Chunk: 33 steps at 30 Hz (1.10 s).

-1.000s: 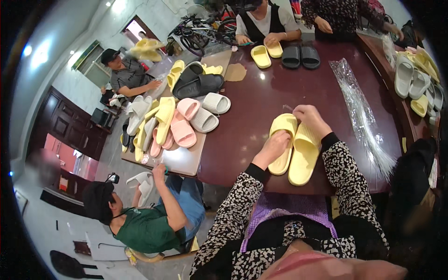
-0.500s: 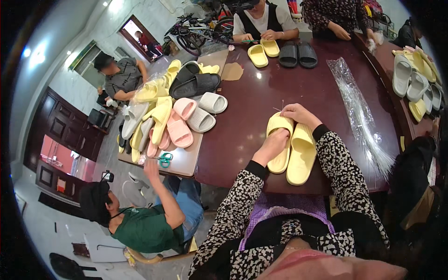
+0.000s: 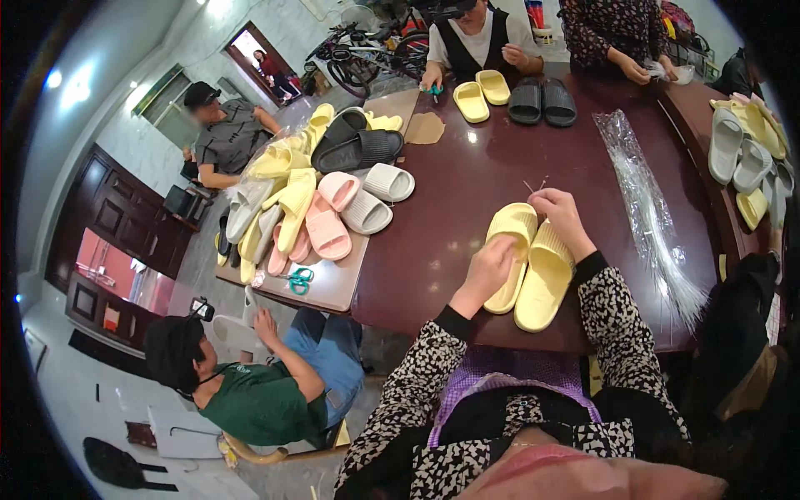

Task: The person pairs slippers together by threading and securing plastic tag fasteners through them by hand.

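A pair of yellow slide sandals lies side by side on the dark red table [image 3: 433, 283], toes pointing away from me. My left hand [image 3: 492, 268] is closed at the left sandal [image 3: 510, 292], its fingertips tucked in at the strap opening and partly hidden. Beyond the strap of the right sandal [image 3: 546, 287], my right hand [image 3: 563, 218] pinches a thin pale tie [image 3: 537, 185], whose fine ends stick up past the fingertips.
Clear plastic sleeve with long white ties [image 3: 642, 217] lies to the right. A pile of mixed slides [image 3: 333, 200] covers the left table, near green scissors [image 3: 300, 281]. Across the table are yellow slides [image 3: 472, 102] and black slides [image 3: 542, 102]. Co-workers sit and stand around.
My right hand still pinches the tie, now slightly farther from the left sandal's strap. At left, a seated co-worker's hand has dropped from the table edge to a pale slide.
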{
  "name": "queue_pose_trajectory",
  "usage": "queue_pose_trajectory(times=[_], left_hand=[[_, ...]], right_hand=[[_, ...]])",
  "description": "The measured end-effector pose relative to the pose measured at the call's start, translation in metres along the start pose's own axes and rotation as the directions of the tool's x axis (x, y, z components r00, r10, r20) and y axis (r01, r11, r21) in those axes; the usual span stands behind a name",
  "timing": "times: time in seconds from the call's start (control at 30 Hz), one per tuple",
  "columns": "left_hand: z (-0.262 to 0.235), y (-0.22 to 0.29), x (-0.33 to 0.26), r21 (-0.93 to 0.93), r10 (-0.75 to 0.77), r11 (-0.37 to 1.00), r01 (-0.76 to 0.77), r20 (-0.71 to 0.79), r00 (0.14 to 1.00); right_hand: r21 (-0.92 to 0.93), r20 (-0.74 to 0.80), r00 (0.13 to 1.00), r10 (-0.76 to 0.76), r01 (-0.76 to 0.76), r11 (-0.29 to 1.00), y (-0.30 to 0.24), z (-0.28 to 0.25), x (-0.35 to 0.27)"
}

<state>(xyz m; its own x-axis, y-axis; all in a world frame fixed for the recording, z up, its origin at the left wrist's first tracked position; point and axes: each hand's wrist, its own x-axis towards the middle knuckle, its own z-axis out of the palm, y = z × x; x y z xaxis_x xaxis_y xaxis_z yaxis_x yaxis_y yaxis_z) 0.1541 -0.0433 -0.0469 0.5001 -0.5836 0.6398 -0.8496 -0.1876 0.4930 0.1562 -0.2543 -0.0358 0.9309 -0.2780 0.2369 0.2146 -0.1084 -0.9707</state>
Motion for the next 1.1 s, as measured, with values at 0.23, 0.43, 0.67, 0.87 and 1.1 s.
queue_pose_trajectory(times=[0.23,0.43,0.67,0.87,1.1], left_hand=[[0.000,0.006,0.043,-0.264,-0.429,0.870,0.416,0.011,0.903],[0.022,-0.011,0.050,-0.352,-0.482,0.817,0.457,0.019,0.876],[0.024,-0.005,0.053,-0.286,-0.599,0.749,0.598,0.096,0.795],[0.027,-0.008,0.046,-0.398,-0.611,0.714,0.576,0.048,0.790],[0.026,-0.005,0.060,-0.616,-0.610,0.574,0.540,0.119,0.784]], right_hand=[[0.080,-0.019,0.999,-0.045,0.046,0.996,-0.011,0.020,-0.030],[0.150,-0.065,0.990,-0.127,0.135,0.979,-0.008,0.031,-0.037],[0.166,-0.105,0.992,-0.074,0.091,0.982,-0.003,0.026,-0.040],[0.180,-0.111,0.992,-0.061,0.080,0.980,-0.003,0.029,-0.043],[0.111,-0.169,0.979,-0.110,0.130,0.985,-0.003,0.016,-0.034]])
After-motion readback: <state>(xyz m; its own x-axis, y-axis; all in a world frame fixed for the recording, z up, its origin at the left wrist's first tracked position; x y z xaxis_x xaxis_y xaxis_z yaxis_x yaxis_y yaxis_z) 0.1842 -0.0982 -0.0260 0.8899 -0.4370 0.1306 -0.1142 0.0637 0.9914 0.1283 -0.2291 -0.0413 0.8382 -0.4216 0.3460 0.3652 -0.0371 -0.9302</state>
